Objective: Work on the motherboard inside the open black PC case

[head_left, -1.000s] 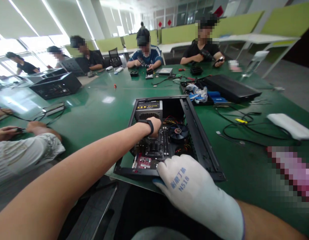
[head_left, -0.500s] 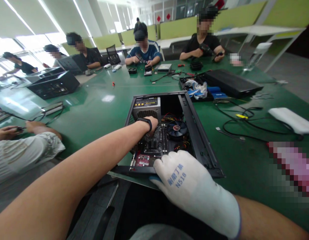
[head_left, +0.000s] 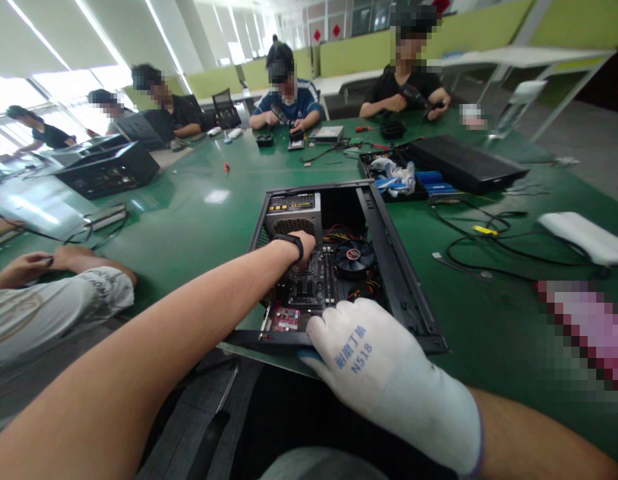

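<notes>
An opened computer case lies on the table in front of me. Inside are a power supply, a motherboard, a round black fan and a red circuit card. My bare left hand, with a black band at the wrist, reaches down to the board beside the power supply. Its fingers are bent together, and their tips and anything in them are hidden. My right hand, in a white glove, is closed over the near rim of the case, thumb underneath.
Cables and a white box-like object lie to the right. Beyond the case sit a tray with gloves and a black panel. A co-worker's arm rests at left; other people work across the table.
My two hands and the case stay almost as they were. At left, the co-worker's arm has shifted slightly toward the right.
</notes>
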Demonstrator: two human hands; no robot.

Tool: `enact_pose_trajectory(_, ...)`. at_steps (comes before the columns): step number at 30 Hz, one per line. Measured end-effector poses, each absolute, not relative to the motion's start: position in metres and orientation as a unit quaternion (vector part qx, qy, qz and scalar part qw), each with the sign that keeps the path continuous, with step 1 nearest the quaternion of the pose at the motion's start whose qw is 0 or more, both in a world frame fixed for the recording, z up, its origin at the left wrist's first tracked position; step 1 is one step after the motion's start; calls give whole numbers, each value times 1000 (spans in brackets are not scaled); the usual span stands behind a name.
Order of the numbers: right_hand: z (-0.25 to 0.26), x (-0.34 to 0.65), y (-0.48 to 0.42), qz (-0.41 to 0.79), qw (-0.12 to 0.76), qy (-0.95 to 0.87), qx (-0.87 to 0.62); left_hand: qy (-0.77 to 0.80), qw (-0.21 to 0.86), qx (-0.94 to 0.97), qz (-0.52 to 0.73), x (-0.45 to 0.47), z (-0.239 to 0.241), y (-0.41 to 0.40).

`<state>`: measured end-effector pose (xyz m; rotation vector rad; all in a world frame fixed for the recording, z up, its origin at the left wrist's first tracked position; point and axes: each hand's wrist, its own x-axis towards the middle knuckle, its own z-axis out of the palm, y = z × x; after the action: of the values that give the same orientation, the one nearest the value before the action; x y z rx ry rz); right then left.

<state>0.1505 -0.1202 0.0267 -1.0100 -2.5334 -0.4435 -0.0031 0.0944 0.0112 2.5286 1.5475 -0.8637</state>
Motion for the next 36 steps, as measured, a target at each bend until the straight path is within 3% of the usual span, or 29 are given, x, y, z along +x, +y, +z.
enact_pose_trajectory(25,15,151,-121,-187,228,-889,-350,493,25,821,-287,-2,17,90)
enact_pose_trajectory(36,11,153,-121,-156,201,-901,-350,489,34,830,-265,-4,12,95)
